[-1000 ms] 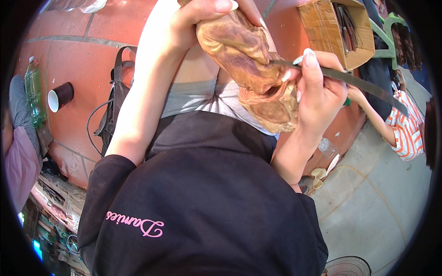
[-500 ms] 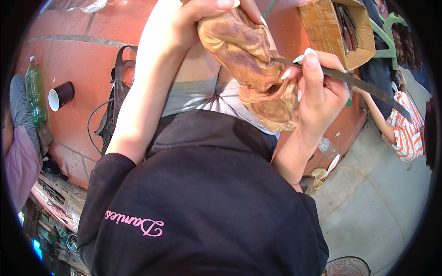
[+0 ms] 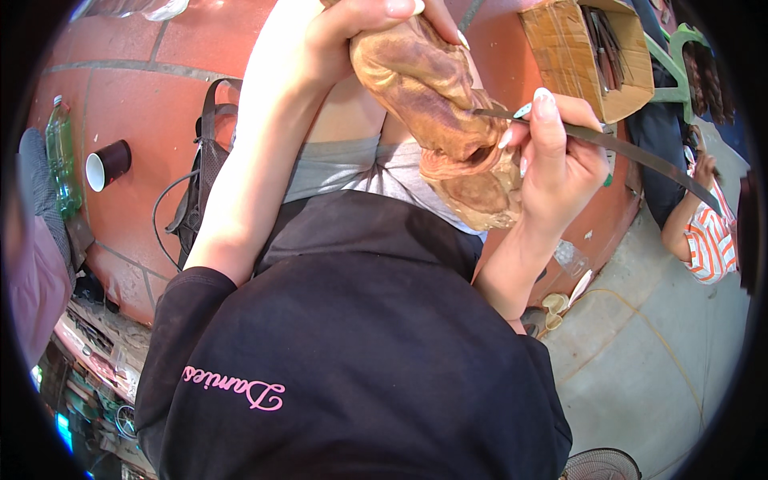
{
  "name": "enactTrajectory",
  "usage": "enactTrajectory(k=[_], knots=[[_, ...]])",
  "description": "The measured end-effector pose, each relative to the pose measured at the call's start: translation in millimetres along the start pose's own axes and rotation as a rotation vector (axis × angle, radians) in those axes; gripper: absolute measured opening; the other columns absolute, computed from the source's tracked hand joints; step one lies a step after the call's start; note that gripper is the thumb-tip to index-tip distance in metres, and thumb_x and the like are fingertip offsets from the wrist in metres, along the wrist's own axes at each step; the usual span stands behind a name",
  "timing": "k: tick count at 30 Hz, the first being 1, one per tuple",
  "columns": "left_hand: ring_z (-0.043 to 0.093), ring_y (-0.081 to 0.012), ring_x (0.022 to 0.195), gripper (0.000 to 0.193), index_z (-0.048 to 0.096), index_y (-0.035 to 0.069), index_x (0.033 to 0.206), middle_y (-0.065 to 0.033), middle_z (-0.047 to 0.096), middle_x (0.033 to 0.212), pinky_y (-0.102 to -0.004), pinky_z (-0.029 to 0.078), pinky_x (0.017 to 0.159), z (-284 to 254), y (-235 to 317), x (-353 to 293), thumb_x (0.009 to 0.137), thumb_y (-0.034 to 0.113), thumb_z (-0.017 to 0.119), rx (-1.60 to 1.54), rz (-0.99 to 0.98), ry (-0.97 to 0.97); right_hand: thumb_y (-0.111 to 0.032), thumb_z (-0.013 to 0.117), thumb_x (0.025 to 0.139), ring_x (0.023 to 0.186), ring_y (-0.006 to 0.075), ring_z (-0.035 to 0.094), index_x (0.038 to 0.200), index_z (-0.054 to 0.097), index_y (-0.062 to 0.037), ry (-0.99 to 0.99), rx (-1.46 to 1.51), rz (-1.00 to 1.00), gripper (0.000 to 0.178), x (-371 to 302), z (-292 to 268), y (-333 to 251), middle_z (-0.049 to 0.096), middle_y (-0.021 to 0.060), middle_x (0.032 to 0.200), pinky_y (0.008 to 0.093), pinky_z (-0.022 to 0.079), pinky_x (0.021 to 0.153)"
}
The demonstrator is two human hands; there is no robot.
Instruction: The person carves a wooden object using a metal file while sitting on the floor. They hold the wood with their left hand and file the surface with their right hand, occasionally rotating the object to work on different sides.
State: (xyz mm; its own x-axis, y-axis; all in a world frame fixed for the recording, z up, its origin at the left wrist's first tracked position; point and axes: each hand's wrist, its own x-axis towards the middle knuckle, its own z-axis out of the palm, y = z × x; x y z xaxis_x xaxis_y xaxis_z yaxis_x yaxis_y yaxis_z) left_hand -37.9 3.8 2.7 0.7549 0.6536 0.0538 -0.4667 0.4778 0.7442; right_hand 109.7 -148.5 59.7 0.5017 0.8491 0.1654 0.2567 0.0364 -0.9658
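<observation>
My left hand (image 3: 364, 24), at the top of the head view, is closed around the upper end of a carved wooden piece (image 3: 448, 120). The wood is brown with darker streaks, and deep folds and hollows are cut into it. My right hand (image 3: 560, 156) pinches a long, thin, dark metal tool (image 3: 640, 154) that looks like a file. Its narrow tip lies against a groove on the carving's right side, and its other end sticks out far to the right. The fingers of that hand stay close to the wood; part of the left hand runs past the picture's top edge.
A cardboard box (image 3: 552, 52) with several thin tools stands at the upper right, by a green plastic chair (image 3: 676, 80). A person in a striped garment (image 3: 712, 244) is at the right. Leftward are a black bag (image 3: 204, 160), a cup (image 3: 108, 166) and a green bottle (image 3: 62, 160).
The carving and both my hands have shifted slightly to the right, the tool moving along with them. At the right, the other person's arm has drawn back and bent upward.
</observation>
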Motion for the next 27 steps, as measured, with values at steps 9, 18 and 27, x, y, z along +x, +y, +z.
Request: enactTrajectory(k=[9,18,27], knots=[[0.066,-0.0304,0.084,0.052,0.059,-0.016,0.097,-0.0247,0.065,0.089,-0.0359,0.054,0.078,7.7,8.8,-2.7,0.067,0.026,0.063,0.036,-0.022,0.013,-0.003,0.065,0.086,0.053,0.0069,0.056,0.084,0.062,0.0026,0.028,0.039,0.010,0.007,-1.2,3.0,-0.5,0.061,0.0045,0.062,0.0180,0.041,0.048],[0.066,-0.0308,0.084,0.050,0.060,-0.015,0.098,-0.0245,0.065,0.088,-0.0367,0.054,0.078,5.4,2.3,-2.4,0.068,0.024,0.062,0.019,0.013,0.029,-0.002,0.065,0.086,0.055,0.0080,0.058,0.084,0.062,0.0031,0.002,0.044,-0.030,0.006,-2.0,3.4,-1.0,0.061,0.0057,0.064,0.0186,0.043,0.050],[0.066,-0.0294,0.084,0.046,0.063,-0.013,0.091,-0.0234,0.065,0.089,-0.0356,0.053,0.077,-2.3,-1.0,1.6,0.067,0.026,0.061,0.079,0.014,-0.042,-0.001,0.065,0.086,0.054,0.0074,0.057,0.084,0.062,0.0031,0.006,0.018,-0.059,0.006,-2.1,2.1,-0.3,0.063,0.0067,0.065,0.0178,0.042,0.049]])
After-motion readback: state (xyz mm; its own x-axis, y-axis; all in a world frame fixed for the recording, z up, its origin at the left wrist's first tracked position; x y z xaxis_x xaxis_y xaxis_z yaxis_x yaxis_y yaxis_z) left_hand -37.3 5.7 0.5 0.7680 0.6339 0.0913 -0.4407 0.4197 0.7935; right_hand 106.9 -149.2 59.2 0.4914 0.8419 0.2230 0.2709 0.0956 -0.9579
